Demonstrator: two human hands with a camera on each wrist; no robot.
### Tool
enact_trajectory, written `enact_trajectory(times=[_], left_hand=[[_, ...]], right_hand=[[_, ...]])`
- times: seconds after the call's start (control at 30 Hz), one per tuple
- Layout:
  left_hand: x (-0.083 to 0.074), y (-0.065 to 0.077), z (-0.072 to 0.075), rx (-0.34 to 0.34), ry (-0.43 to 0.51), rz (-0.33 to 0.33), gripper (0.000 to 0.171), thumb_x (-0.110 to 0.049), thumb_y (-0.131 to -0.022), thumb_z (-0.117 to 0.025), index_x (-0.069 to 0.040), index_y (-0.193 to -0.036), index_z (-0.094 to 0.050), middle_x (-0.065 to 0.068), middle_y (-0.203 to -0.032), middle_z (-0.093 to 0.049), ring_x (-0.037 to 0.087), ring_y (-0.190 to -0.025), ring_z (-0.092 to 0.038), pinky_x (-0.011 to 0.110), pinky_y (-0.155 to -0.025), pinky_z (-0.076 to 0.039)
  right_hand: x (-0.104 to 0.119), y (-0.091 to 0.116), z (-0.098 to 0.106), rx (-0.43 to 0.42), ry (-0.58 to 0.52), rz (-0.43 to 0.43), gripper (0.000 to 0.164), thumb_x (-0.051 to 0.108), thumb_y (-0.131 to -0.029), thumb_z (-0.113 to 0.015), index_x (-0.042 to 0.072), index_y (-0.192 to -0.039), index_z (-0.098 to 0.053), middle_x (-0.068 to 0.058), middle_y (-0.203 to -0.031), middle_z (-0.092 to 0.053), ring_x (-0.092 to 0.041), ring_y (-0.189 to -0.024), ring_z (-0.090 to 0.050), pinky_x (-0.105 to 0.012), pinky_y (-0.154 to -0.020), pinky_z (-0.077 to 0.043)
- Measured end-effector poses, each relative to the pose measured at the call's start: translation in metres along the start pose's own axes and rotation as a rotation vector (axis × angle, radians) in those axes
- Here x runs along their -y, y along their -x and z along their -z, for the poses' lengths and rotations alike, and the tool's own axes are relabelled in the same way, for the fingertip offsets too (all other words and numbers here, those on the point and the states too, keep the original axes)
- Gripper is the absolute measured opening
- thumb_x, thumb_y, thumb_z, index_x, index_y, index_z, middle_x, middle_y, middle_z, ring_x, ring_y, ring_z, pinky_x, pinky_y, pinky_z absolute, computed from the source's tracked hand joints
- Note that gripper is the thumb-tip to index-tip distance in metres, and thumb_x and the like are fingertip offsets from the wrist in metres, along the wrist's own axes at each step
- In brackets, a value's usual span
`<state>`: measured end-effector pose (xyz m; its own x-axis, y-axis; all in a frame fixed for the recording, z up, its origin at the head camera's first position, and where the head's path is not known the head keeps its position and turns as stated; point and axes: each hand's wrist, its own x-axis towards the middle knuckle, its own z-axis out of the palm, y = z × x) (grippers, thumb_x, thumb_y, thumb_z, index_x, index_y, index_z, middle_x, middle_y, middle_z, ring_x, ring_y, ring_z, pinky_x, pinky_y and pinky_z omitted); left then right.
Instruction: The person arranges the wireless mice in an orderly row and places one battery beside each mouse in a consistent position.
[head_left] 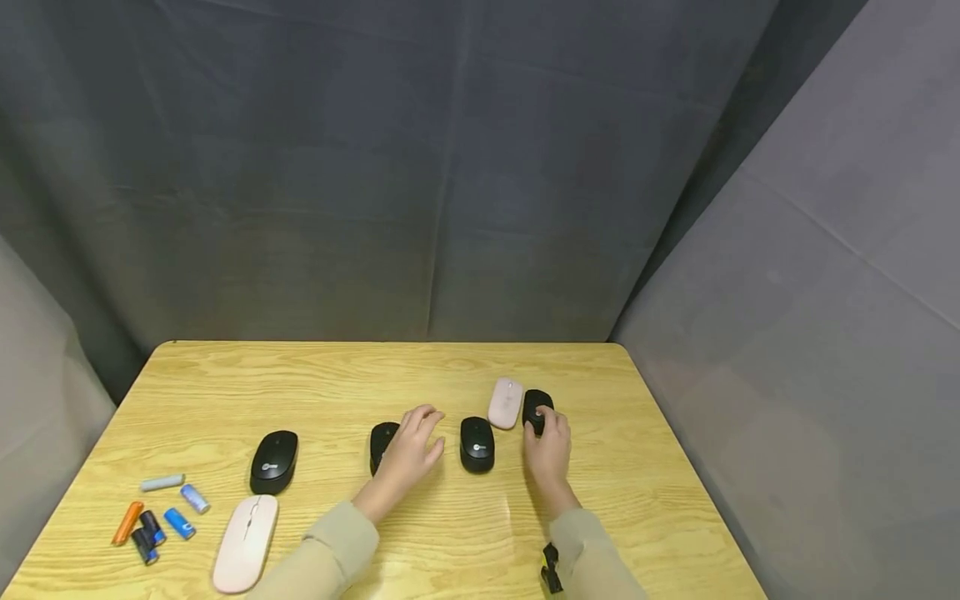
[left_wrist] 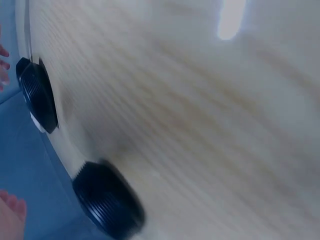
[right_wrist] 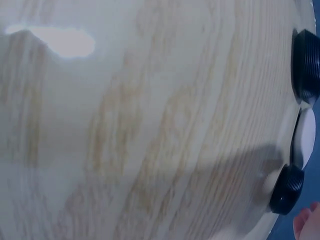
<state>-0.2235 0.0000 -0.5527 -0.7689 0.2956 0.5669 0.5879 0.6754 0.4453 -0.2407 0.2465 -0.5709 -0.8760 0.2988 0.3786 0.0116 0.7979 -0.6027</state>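
My left hand point(head_left: 408, 450) hovers with loosely spread fingers over the right side of a black computer mouse point(head_left: 381, 442) and partly hides it. In the left wrist view, its fingertips are apart from that ridged black mouse point(left_wrist: 107, 200). At the right, my right hand point(head_left: 550, 450) reaches over the near end of another black mouse point(head_left: 537, 402), thumb at the left. The right wrist view has its fingertips point(right_wrist: 306, 220) beside this mouse point(right_wrist: 287, 190), with no clear grip. Between the hands sit a third black mouse point(head_left: 477, 446) and a small pink mouse point(head_left: 506, 403).
A black mouse point(head_left: 273, 462) and a larger pink mouse point(head_left: 245, 543) lie at the left. Several batteries, among them an orange one point(head_left: 127, 523), are scattered at the table's left. A small black-and-yellow object point(head_left: 551, 568) sits by the right sleeve. Grey curtains point(head_left: 375, 167) surround the wooden table point(head_left: 337, 367).
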Motion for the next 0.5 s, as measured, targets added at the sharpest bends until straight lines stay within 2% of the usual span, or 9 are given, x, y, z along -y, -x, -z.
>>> enact_trajectory(times=[0.2,0.37,0.5], left_hand=[[-0.011,-0.024,-0.024,0.162,-0.008,0.031,0.04,-0.013,-0.083,-0.064,-0.003,-0.12,-0.052,0.011,-0.121,-0.047,0.027,-0.112,-0.046,0.035,-0.092,-0.045],[-0.021,-0.04,-0.036,0.315,0.015,0.082,0.047,-0.019,-0.086,-0.061,-0.004,-0.128,-0.047,0.013,-0.13,-0.043,0.028,-0.121,-0.041,0.039,-0.1,-0.037],[-0.026,-0.051,-0.044,0.408,-0.011,0.133,0.053,-0.024,-0.088,-0.06,-0.006,-0.134,-0.042,0.014,-0.138,-0.038,0.03,-0.128,-0.035,0.04,-0.105,-0.031]], right_hand=[[-0.006,-0.004,0.002,0.067,0.016,-0.027,0.042,0.014,-0.083,-0.066,0.007,-0.122,-0.053,-0.023,-0.121,-0.044,-0.041,-0.108,-0.044,-0.056,-0.084,-0.039],[-0.009,-0.008,0.003,0.127,0.047,-0.053,0.045,0.017,-0.084,-0.065,0.009,-0.126,-0.05,-0.024,-0.127,-0.039,-0.043,-0.112,-0.041,-0.057,-0.087,-0.037],[-0.011,-0.011,0.003,0.17,0.052,-0.077,0.046,0.018,-0.085,-0.063,0.01,-0.128,-0.047,-0.025,-0.132,-0.035,-0.045,-0.116,-0.038,-0.059,-0.088,-0.038]])
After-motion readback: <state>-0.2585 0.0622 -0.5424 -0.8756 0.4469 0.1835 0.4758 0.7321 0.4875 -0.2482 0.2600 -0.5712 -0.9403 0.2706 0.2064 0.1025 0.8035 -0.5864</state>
